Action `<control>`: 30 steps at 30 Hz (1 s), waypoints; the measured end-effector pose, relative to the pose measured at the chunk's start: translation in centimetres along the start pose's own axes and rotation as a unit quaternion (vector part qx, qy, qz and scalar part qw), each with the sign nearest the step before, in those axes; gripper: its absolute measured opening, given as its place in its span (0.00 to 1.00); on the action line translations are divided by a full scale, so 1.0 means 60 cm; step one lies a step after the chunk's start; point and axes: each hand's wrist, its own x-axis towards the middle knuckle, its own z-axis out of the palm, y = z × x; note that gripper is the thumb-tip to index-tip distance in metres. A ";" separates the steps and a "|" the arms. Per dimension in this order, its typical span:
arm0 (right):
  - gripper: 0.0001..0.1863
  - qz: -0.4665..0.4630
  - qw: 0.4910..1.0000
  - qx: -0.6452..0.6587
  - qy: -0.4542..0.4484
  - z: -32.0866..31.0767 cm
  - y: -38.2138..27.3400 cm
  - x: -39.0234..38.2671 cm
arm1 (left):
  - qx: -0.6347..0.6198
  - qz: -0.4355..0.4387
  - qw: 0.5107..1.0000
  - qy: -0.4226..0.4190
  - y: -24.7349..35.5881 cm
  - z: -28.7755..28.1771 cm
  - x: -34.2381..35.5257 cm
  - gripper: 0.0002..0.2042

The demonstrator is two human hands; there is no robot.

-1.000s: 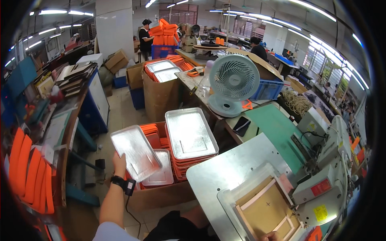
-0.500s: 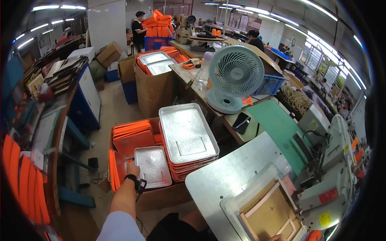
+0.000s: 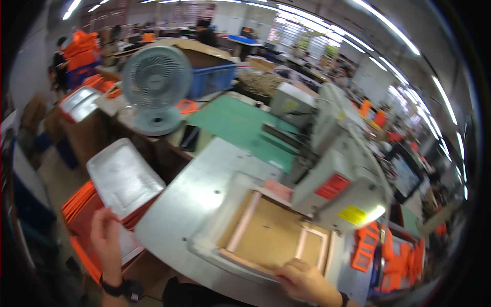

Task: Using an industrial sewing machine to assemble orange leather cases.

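My left hand [image 3: 106, 233] is raised beside a shiny silver-faced tray [image 3: 125, 176] on a stack with orange edges. Its fingers are loosely bent and blurred, and I see nothing in them. My right hand [image 3: 302, 280] is closed at the front edge of a tan board with a raised pale border [image 3: 266, 225]; its curled fingers hide whatever they grip. The board lies in a clear plastic plate [image 3: 204, 238] on a metal worktable [image 3: 174, 215], under the head of a large grey sewing machine [image 3: 327, 189].
Orange sleeves [image 3: 82, 204] fill the carton at left. A grey-blue fan [image 3: 156, 84] stands beyond, near a phone [image 3: 190, 138], a green mat [image 3: 235, 120] and a blue crate [image 3: 212, 79]. Orange pieces [image 3: 399, 261] lie right of the machine. Other people are far off.
My view has swung to the right. My left hand has come up from the smaller tray in the carton. More of my right hand shows now at the board's front edge.
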 end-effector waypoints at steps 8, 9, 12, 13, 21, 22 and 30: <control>0.07 -0.037 0.994 0.010 0.105 -0.007 -0.009 0.001 | 0.004 0.237 0.648 -0.724 0.197 0.361 -0.050 0.29; 0.07 -0.031 0.993 0.027 0.108 -0.002 -0.006 -0.004 | -0.024 0.249 0.623 -0.741 0.195 0.394 -0.055 0.27; 0.07 -0.011 0.990 0.053 0.132 -0.012 -0.005 -0.031 | -0.034 0.191 0.539 -0.820 0.174 0.467 -0.075 0.14; 0.07 -0.003 0.987 0.053 0.149 -0.024 -0.017 -0.045 | -0.007 0.178 0.568 -0.803 0.168 0.479 -0.080 0.11; 0.18 0.482 0.825 -0.217 0.198 -0.143 0.140 -0.351 | -0.066 -0.310 0.648 -0.693 0.095 0.476 0.002 0.13; 0.19 0.493 0.818 -0.206 0.214 -0.148 0.158 -0.385 | -0.069 -0.318 0.650 -0.686 0.098 0.479 -0.003 0.14; 0.30 0.479 0.845 -0.109 0.211 -0.147 0.192 -0.438 | -0.182 -0.390 0.682 -0.592 0.087 0.485 -0.010 0.14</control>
